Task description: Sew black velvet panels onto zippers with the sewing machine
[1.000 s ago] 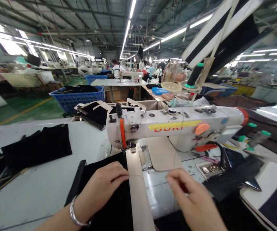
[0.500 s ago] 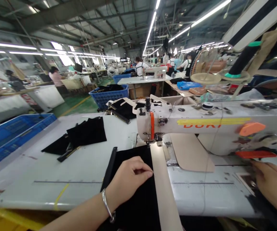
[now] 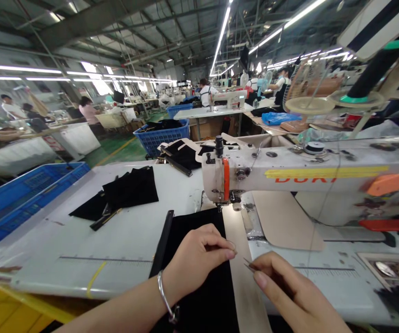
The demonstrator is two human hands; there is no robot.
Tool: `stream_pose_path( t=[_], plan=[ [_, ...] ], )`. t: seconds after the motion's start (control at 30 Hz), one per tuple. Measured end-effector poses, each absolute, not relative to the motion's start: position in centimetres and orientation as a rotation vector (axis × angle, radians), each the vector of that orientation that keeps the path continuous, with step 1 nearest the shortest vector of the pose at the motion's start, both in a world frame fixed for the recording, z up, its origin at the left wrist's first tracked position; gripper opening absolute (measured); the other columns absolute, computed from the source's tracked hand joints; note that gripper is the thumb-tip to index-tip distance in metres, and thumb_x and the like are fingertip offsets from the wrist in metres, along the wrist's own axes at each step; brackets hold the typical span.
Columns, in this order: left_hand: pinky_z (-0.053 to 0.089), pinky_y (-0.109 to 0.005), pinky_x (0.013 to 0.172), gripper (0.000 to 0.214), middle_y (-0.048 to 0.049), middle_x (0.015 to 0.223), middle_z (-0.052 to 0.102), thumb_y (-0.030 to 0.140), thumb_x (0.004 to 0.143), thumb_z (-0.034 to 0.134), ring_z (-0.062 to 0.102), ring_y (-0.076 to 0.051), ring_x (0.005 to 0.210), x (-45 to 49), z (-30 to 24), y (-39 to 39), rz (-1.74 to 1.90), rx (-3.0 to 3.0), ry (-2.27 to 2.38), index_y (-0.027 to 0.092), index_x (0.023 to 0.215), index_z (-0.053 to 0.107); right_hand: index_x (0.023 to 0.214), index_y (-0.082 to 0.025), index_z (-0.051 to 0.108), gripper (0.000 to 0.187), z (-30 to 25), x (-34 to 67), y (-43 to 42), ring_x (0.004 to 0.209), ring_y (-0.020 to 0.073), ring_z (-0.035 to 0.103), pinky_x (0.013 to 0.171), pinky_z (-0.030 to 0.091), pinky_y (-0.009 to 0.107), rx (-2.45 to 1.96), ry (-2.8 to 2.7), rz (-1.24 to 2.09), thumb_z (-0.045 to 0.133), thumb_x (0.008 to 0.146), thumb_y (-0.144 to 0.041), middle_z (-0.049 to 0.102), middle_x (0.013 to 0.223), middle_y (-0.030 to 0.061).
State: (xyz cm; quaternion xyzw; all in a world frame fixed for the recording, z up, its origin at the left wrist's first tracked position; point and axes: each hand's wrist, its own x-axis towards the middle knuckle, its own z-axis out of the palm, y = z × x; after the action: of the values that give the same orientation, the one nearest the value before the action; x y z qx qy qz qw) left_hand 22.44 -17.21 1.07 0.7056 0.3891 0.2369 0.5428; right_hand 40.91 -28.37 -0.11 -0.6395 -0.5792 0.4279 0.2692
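Observation:
My left hand [image 3: 202, 252], with a silver bangle at the wrist, is closed in a pinch above the seam between a black fabric panel [image 3: 208, 296] and a beige strip [image 3: 246, 286]. What it pinches, if anything, is too small to make out. Just to its right, my right hand [image 3: 289, 289] is closed on a small pointed metal tool [image 3: 248, 265]; two thin tips show and the rest is hidden in the fingers. The far end of panel and strip lies under the presser foot area of a white sewing machine [image 3: 254, 173].
Black fabric pieces [image 3: 131, 188] lie on the white table [image 3: 126, 277] to the left. A beige panel [image 3: 285, 219] rests under the machine arm. Blue crates [image 3: 70, 178] stand beyond the left edge. A black thread cone [image 3: 372, 69] stands at the right. People work farther back.
My right hand has come left from beside the machine's base to the strip, with the metal tips now showing. My left hand stays pinched at the seam, its fingertips slightly farther over the strip.

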Motion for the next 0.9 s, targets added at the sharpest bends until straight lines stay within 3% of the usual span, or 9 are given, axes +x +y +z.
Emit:
stream_pose_path(
  t=[0.17, 0.43, 0.63, 0.77, 0.9],
  plan=[
    [0.043, -0.026, 0.073, 0.011, -0.0013, 0.079, 0.061, 0.029, 0.077, 0.073, 0.057, -0.014, 0.079, 22.1, 0.7, -16.5, 0.519, 1.631, 0.878, 0.019, 0.079, 0.077, 0.089, -0.023, 0.050, 0.037, -0.9, 40.8, -25.7, 0.073, 0.0131, 0.042, 0.068, 0.034, 0.026, -1.659, -1.524, 1.255, 0.035, 0.095, -0.056, 0.043, 0.076, -0.0018],
    [0.043, -0.025, 0.072, 0.009, -0.0002, 0.078, 0.060, 0.025, 0.074, 0.075, 0.057, -0.012, 0.076, 22.4, 0.5, -15.4, 0.455, 1.566, 0.844, 0.017, 0.077, 0.077, 0.086, -0.022, 0.053, 0.040, -0.7, 40.2, -24.3, 0.071, 0.0124, 0.038, 0.066, 0.031, 0.026, -1.652, -1.364, 1.243, 0.039, 0.093, -0.058, 0.039, 0.073, -0.0023],
    [0.042, -0.024, 0.068, 0.010, 0.0006, 0.075, 0.059, 0.026, 0.074, 0.075, 0.055, -0.011, 0.073, 22.6, 0.2, -14.9, 0.439, 1.623, 0.847, 0.016, 0.077, 0.077, 0.093, -0.022, 0.055, 0.040, -1.6, 39.9, -23.2, 0.080, 0.0155, 0.047, 0.071, 0.036, 0.027, -1.682, -1.300, 1.246, 0.049, 0.087, -0.061, 0.050, 0.081, -0.0004],
    [0.044, -0.024, 0.068, 0.013, -0.0002, 0.076, 0.061, 0.027, 0.073, 0.076, 0.057, -0.012, 0.073, 22.6, 0.0, -13.9, 0.416, 1.681, 0.855, 0.015, 0.078, 0.077, 0.082, -0.022, 0.052, 0.038, -1.9, 39.8, -22.6, 0.078, 0.0158, 0.047, 0.072, 0.038, 0.028, -1.795, -1.376, 1.086, 0.043, 0.090, -0.058, 0.049, 0.077, -0.0007],
    [0.045, -0.024, 0.071, 0.013, -0.0006, 0.079, 0.066, 0.027, 0.077, 0.071, 0.060, -0.012, 0.075, 22.8, -1.2, -11.0, 0.439, 1.849, 0.846, 0.017, 0.082, 0.077, 0.093, -0.024, 0.053, 0.035, -2.4, 40.7, -21.6, 0.078, 0.0173, 0.053, 0.071, 0.042, 0.030, -1.923, -1.510, 0.889, 0.041, 0.091, -0.057, 0.055, 0.082, -0.0005]
  ],
)
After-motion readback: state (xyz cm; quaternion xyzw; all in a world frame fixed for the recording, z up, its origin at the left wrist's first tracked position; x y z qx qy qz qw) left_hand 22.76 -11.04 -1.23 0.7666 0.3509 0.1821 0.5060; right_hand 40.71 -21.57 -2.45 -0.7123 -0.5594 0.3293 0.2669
